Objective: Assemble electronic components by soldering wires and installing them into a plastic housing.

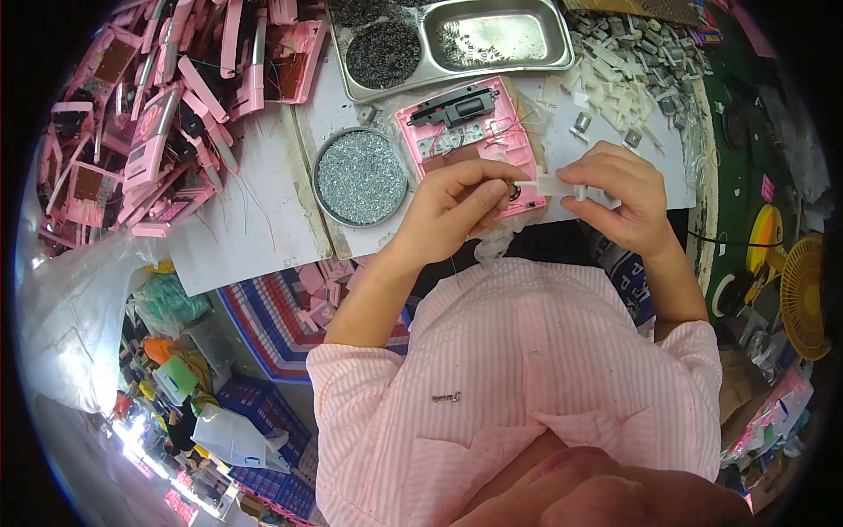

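In front of me, my left hand (461,204) pinches a small round metal part (513,191) between thumb and fingertips. My right hand (625,195) grips a translucent white plastic piece (555,185) by its right end. A thin stem of the white piece reaches the metal part; whether they are joined I cannot tell. Just beyond both hands lies an open pink plastic housing (518,145), with thin wires and a dark oblong module (457,109) across its far part. My left hand covers some of its near side.
A round dish (318,186) of small silvery screws stands left of the housing. Behind is a metal tray (562,35) with dark small parts. Pink housings (158,132) pile up at left, white plastic pieces (606,83) with metal cylinders at right. A yellow fan (803,294) stands far right.
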Action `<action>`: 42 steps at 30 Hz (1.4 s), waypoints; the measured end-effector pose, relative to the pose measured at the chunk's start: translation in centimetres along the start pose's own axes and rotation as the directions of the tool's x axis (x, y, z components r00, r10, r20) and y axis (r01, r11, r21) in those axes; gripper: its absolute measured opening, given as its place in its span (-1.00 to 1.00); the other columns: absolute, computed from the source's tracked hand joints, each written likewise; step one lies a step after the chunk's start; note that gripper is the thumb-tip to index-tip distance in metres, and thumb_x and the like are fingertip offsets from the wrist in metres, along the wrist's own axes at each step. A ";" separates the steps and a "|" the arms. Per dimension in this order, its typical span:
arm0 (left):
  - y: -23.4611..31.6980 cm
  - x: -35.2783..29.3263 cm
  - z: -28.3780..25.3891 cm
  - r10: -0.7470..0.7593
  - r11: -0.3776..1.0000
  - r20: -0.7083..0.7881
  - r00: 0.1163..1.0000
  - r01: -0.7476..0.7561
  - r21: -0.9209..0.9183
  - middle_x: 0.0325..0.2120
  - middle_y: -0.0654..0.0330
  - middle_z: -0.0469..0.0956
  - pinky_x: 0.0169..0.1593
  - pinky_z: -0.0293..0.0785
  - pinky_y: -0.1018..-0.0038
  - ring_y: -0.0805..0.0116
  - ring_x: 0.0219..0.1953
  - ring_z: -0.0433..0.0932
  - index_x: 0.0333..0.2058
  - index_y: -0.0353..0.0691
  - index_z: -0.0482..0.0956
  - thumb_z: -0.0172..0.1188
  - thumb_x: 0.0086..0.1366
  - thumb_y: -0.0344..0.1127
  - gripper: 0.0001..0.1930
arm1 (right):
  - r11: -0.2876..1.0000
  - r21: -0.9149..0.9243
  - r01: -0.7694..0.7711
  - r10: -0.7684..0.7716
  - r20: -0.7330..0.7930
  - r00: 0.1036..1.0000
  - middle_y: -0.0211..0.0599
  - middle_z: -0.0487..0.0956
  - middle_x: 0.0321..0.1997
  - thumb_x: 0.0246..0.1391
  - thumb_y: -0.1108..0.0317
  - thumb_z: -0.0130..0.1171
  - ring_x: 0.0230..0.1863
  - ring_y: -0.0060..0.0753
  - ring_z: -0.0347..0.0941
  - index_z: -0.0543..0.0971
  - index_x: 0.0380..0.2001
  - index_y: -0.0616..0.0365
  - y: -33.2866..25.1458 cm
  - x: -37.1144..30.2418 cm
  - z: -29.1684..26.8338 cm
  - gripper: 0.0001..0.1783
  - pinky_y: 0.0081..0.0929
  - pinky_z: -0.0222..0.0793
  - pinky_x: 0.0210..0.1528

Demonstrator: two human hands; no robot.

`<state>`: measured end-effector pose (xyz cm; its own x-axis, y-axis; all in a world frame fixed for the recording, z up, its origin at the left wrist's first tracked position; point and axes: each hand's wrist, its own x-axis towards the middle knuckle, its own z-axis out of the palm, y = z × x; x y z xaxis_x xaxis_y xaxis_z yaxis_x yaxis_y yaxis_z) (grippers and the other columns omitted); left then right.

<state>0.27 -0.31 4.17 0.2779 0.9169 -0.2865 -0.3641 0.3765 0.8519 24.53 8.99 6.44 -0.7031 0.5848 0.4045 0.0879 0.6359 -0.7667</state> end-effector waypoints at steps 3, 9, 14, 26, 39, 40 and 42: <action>-0.5 -0.3 0.0 -0.030 0.998 -0.013 0.999 0.031 0.062 -0.46 0.35 0.53 -0.47 0.25 0.69 0.70 -0.51 0.35 -0.03 -0.33 0.61 0.08 0.47 -0.37 -0.78 | 0.994 -0.083 0.071 -0.069 0.032 0.997 -0.23 0.66 -0.33 -0.18 0.52 0.47 -0.39 -0.22 0.54 0.67 -0.21 0.25 -0.2 0.1 0.6 -0.63 -0.40 0.43 -0.33; 2.2 -0.2 0.7 -0.296 0.949 0.169 0.940 0.270 0.161 -0.48 0.40 0.47 -0.45 0.23 0.68 0.68 -0.50 0.35 -0.04 -0.38 0.57 0.11 0.47 -0.37 -0.78 | 0.996 0.062 -0.064 0.054 0.152 0.987 -0.22 0.68 -0.28 -0.03 0.48 0.40 -0.34 -0.27 0.58 0.64 -0.14 0.25 0.4 -1.4 0.2 -0.67 -0.44 0.47 -0.28; 0.7 2.4 0.2 0.281 0.456 -0.028 0.959 -0.107 0.883 -0.49 0.31 0.55 -0.41 0.42 0.55 0.50 -0.48 0.52 -0.18 -0.29 0.63 0.32 0.26 -0.35 -0.80 | 0.492 0.748 -0.446 0.575 0.105 0.811 -0.17 0.69 -0.23 0.23 0.41 0.24 -0.22 -0.40 0.62 0.53 0.01 0.29 3.0 -4.1 0.9 -0.68 -0.50 0.49 -0.19; -3.5 -0.7 -1.3 0.618 0.308 0.022 0.786 -0.268 0.913 -0.38 0.14 0.60 -0.39 0.50 0.45 0.28 -0.42 0.60 -0.28 -0.24 0.72 0.41 0.09 -0.53 -0.82 | 0.967 -0.217 -0.131 0.137 0.014 0.990 -0.36 0.59 -0.17 -0.11 0.37 0.42 -0.09 -0.17 0.42 0.68 -0.25 0.08 4.2 -0.7 2.6 -0.73 -0.36 0.42 -0.08; -4.8 -0.2 -1.7 0.676 0.232 0.087 0.731 -0.324 0.917 -0.38 0.14 0.60 -0.36 0.51 0.39 0.19 -0.38 0.61 -0.32 -0.25 0.65 0.40 0.08 -0.53 -0.83 | 0.960 -0.230 0.159 -0.129 0.142 0.981 -0.37 0.58 -0.20 -0.13 0.33 0.42 -0.12 -0.16 0.44 0.64 -0.24 0.06 6.4 1.2 3.6 -0.69 -0.28 0.41 -0.08; -4.8 -0.2 -1.7 0.679 0.233 0.090 0.729 -0.330 0.915 -0.35 0.13 0.61 -0.35 0.52 0.38 0.18 -0.37 0.61 -0.31 -0.25 0.65 0.39 0.08 -0.53 -0.83 | 0.968 -0.200 0.149 -0.124 0.134 0.983 -0.37 0.58 -0.20 -0.13 0.33 0.42 -0.12 -0.16 0.44 0.63 -0.24 0.06 6.9 0.9 4.0 -0.69 -0.28 0.41 -0.08; -4.8 0.0 -1.8 0.676 0.218 0.112 0.729 -0.342 0.914 -0.28 0.12 0.64 -0.33 0.54 0.38 0.18 -0.36 0.61 -0.30 -0.25 0.63 0.38 0.09 -0.52 -0.82 | 0.971 -0.180 0.160 -0.135 0.144 0.980 -0.38 0.58 -0.20 -0.12 0.32 0.41 -0.12 -0.16 0.44 0.63 -0.25 0.05 7.4 1.0 4.2 -0.70 -0.27 0.40 -0.07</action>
<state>0.42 -1.90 -0.67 0.0562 0.9077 0.4158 0.6383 -0.3529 0.6841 21.55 12.15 -0.96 -0.8029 0.4148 0.4280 0.0995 0.8013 -0.5899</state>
